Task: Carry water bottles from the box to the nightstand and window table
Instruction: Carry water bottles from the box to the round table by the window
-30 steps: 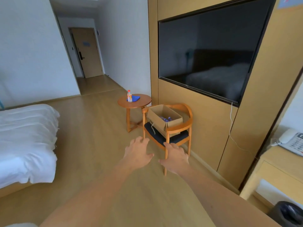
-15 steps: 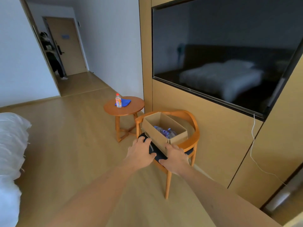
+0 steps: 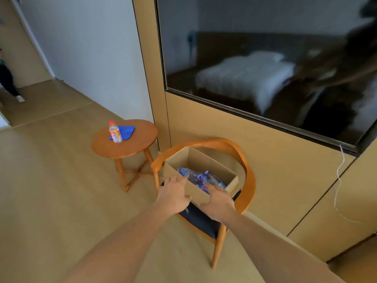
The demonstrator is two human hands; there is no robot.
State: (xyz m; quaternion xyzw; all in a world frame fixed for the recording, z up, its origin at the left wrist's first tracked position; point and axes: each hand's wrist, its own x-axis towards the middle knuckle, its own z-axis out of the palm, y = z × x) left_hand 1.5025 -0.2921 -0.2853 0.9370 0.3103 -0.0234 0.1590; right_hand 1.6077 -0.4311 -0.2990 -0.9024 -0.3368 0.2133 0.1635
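Observation:
An open cardboard box [image 3: 212, 162] sits on a wooden armchair [image 3: 247, 176] with a dark seat cushion. Several clear water bottles [image 3: 196, 177] with purple-blue labels lie inside it. My left hand [image 3: 173, 193] reaches over the box's near left rim, fingers spread and straight, at the edge of the bottles. My right hand [image 3: 217, 201] lies over the near right rim, its fingertips down among the bottles. Neither hand visibly holds a bottle.
A round wooden side table [image 3: 138, 144] stands left of the chair with a red-capped bottle [image 3: 115, 132] and a blue cloth [image 3: 125, 131] on it. A wall-mounted TV [image 3: 265, 64] hangs above the chair. Someone's leg and shoe [image 3: 12, 86] show in the far-left hallway.
I have walked up to the chair. Both hands moved forward from the seat's front edge to the near rim of the box.

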